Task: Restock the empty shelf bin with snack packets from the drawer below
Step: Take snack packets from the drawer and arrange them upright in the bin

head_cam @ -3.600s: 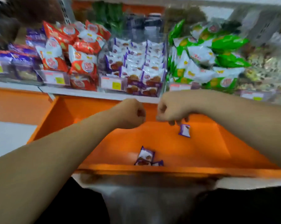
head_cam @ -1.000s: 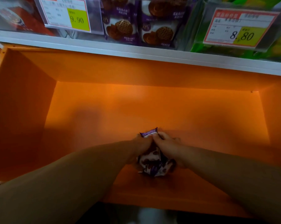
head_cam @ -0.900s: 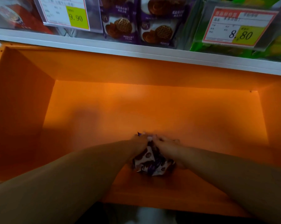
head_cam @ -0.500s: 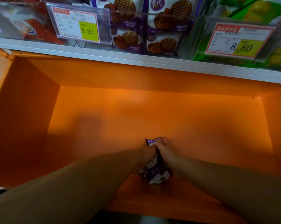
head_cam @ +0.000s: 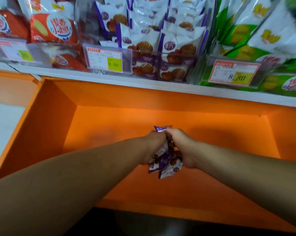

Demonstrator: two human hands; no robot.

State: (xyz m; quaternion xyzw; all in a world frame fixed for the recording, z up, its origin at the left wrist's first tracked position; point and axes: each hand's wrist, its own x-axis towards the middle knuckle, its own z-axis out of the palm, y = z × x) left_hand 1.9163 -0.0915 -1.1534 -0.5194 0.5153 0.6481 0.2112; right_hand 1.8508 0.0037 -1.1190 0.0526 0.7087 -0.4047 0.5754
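Purple-and-white snack packets (head_cam: pixel 164 161) were bunched between both hands over the middle of the orange drawer (head_cam: pixel 109 130). We noted the left hand (head_cam: pixel 155 145) and right hand (head_cam: pixel 182 147) each clenched round them.

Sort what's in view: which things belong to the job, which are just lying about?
Job: purple packets, gripped between left hand and right hand; orange drawer; middle bin holding matching packets.
Lying about: red packets; green packets; price tags.
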